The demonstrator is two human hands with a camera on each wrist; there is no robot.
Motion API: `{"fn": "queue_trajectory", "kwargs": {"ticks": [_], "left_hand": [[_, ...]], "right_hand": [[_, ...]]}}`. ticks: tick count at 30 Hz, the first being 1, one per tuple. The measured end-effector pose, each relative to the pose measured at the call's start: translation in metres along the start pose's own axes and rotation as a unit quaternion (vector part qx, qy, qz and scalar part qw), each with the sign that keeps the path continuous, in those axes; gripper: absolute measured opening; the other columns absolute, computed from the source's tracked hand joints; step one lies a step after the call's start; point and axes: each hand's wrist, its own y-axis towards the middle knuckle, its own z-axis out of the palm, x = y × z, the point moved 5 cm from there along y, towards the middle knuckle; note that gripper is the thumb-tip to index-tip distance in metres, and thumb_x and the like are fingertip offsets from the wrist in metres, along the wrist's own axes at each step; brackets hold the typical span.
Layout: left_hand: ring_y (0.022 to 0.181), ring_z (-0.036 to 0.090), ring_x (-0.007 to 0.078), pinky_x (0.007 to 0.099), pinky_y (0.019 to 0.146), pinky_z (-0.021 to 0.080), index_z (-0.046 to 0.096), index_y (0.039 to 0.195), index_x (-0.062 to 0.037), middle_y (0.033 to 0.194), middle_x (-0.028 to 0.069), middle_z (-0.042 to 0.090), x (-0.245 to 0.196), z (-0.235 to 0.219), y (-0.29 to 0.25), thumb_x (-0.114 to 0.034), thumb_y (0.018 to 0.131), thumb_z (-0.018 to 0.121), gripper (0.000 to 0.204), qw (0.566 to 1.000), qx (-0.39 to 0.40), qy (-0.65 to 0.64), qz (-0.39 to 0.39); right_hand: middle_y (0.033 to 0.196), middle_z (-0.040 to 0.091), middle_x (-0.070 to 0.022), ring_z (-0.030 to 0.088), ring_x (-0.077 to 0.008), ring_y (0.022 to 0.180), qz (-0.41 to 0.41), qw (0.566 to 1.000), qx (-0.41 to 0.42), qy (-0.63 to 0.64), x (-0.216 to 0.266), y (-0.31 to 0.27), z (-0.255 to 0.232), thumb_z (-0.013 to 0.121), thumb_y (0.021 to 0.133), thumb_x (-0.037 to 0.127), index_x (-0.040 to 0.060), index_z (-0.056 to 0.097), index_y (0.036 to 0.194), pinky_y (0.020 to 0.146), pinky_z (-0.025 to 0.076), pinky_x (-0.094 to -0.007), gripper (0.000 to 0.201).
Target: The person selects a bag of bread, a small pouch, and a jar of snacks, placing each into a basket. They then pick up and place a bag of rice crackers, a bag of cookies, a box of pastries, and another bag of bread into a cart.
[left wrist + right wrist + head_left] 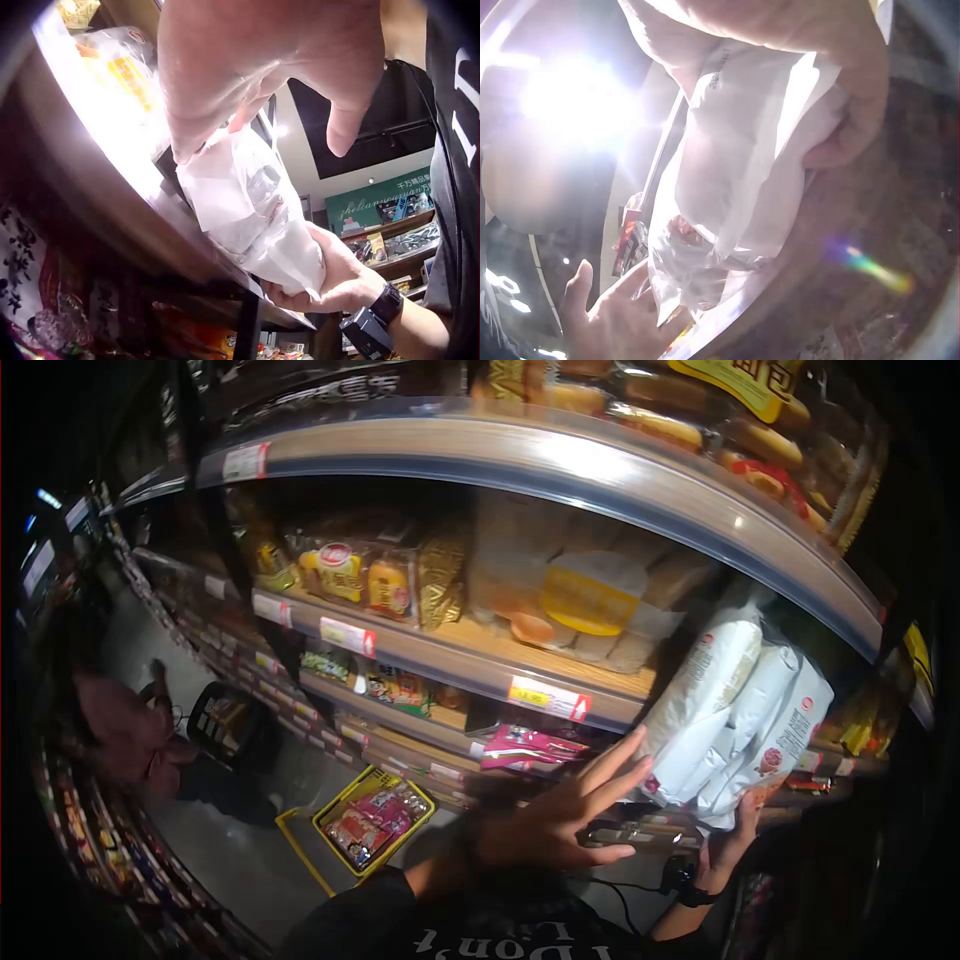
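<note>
Handling the white-wrapped bundle of packs [742,710] looks to be the step in hand: you have it tilted up at the front of the middle shelf [440,663], just right of the clear-bagged bread [590,595]. Your right hand [735,840] grips its lower end, fingers and thumb curled round the wrapper; your left hand [560,815] is spread wide and holds nothing, fingertips at the bundle's side — whether they press on it, I can't tell. The next move, I'd judge, calls for a firm right-hand grip with the left guiding. Mind the upper shelf's lip [640,485] near the bundle's top and the edge beside it — your freer room lies back towards you, above the aisle floor [230,845] with its yellow-rimmed basket [404,783].
</note>
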Motion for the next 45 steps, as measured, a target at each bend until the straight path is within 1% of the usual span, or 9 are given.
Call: {"fn": "queue_trajectory", "kwargs": {"ticks": [5, 10, 17, 21, 28, 35, 37, 40, 45], "left_hand": [[0.152, 0.007, 0.0396, 0.0431, 0.120, 0.021, 0.017, 0.154, 0.0053, 0.162, 0.0297, -0.001, -0.004, -0.005, 0.027, -0.019, 0.082, 0.078, 0.098, 0.999, -0.033, -0.007, 0.035], [0.151, 0.006, 0.0412, 0.0445, 0.120, 0.020, 0.005, 0.155, 0.0044, 0.161, 0.0297, -0.006, 0.008, -0.010, 0.056, -0.021, 0.084, 0.075, 0.103, 0.995, -0.061, 0.010, 0.081], [0.150, 0.011, 0.0446, 0.0439, 0.120, 0.021, 0.005, 0.153, 0.0075, 0.161, 0.0306, -0.005, 0.018, -0.009, 0.079, -0.029, 0.085, 0.073, 0.103, 0.995, -0.060, 0.061, 0.048], [0.148, 0.012, 0.0475, 0.0437, 0.120, 0.020, 0.008, 0.151, 0.0097, 0.158, 0.0357, 0.000, 0.032, -0.003, 0.085, -0.027, 0.083, 0.073, 0.100, 0.989, -0.093, 0.082, 0.080], [0.140, 0.024, 0.0549, 0.0456, 0.117, 0.028, 0.016, 0.140, 0.0194, 0.146, 0.0465, 0.021, 0.050, 0.004, 0.096, -0.032, 0.081, 0.072, 0.096, 0.975, -0.113, 0.186, 0.047], [0.105, 0.052, 0.0423, 0.0443, 0.095, 0.045, 0.038, 0.124, 0.0228, 0.112, 0.0307, 0.049, 0.032, 0.002, 0.100, -0.026, 0.077, 0.071, 0.075, 0.924, -0.206, 0.315, 0.075], [0.122, 0.047, 0.0486, 0.0472, 0.107, 0.040, 0.031, 0.135, 0.0222, 0.128, 0.0377, 0.044, 0.039, 0.010, 0.101, -0.026, 0.080, 0.069, 0.082, 0.924, -0.183, 0.332, 0.045], [0.134, 0.038, 0.0508, 0.0471, 0.113, 0.033, 0.023, 0.144, 0.0175, 0.142, 0.0410, 0.033, 0.041, 0.017, 0.101, -0.028, 0.086, 0.070, 0.088, 0.938, -0.158, 0.307, -0.002], [0.136, 0.037, 0.0484, 0.0468, 0.114, 0.032, 0.021, 0.147, 0.0155, 0.146, 0.0380, 0.032, 0.040, 0.021, 0.100, -0.024, 0.082, 0.074, 0.092, 0.930, -0.163, 0.330, 0.012]], "right_hand": [[0.146, 0.046, -0.0139, 0.048, -0.0251, 0.131, -0.023, 0.999, -0.042, -0.022, 0.021, 0.034, 0.004, 0.063, 0.095, 0.034, 0.0000, 0.034, 0.149, 0.111, 0.035, -0.0399, 0.070], [0.137, 0.052, -0.0130, 0.052, -0.0213, 0.124, -0.076, 0.994, 0.006, -0.073, 0.049, 0.071, 0.038, 0.063, 0.096, 0.034, -0.0021, 0.041, 0.143, 0.107, 0.037, -0.0357, 0.064], [0.131, 0.057, -0.0105, 0.054, -0.0181, 0.120, -0.129, 0.983, 0.010, -0.130, 0.068, 0.120, 0.054, 0.067, 0.094, 0.033, -0.0028, 0.049, 0.136, 0.105, 0.038, -0.0329, 0.059], [0.126, 0.057, -0.0077, 0.052, -0.0159, 0.118, -0.102, 0.991, 0.013, -0.090, 0.059, 0.141, 0.045, 0.066, 0.095, 0.035, -0.0004, 0.052, 0.134, 0.105, 0.036, -0.0314, 0.054], [0.111, 0.059, -0.0040, 0.051, -0.0122, 0.104, -0.214, 0.949, 0.018, -0.230, 0.054, 0.166, 0.049, 0.057, 0.101, 0.041, -0.0011, 0.059, 0.118, 0.096, 0.037, -0.0290, 0.045], [0.097, 0.065, -0.0079, 0.058, -0.0124, 0.087, -0.315, 0.873, -0.019, -0.371, 0.058, 0.141, 0.074, 0.059, 0.101, 0.035, -0.0030, 0.061, 0.105, 0.080, 0.048, -0.0290, 0.038], [0.099, 0.066, -0.0106, 0.060, -0.0175, 0.090, -0.353, 0.807, -0.027, -0.472, 0.054, 0.147, 0.066, 0.057, 0.102, 0.024, -0.0061, 0.060, 0.113, 0.083, 0.047, -0.0325, 0.033], [0.118, 0.065, -0.0160, 0.061, -0.0195, 0.105, -0.341, 0.835, 0.011, -0.431, 0.063, 0.127, 0.089, 0.055, 0.101, 0.020, -0.0066, 0.053, 0.130, 0.092, 0.046, -0.0324, 0.039], [0.151, 0.036, -0.0284, 0.038, -0.0434, 0.137, -0.459, 0.689, 0.037, -0.560, 0.052, 0.093, 0.097, 0.049, 0.100, 0.014, -0.0034, 0.043, 0.143, 0.113, 0.029, -0.0449, 0.047]]}}
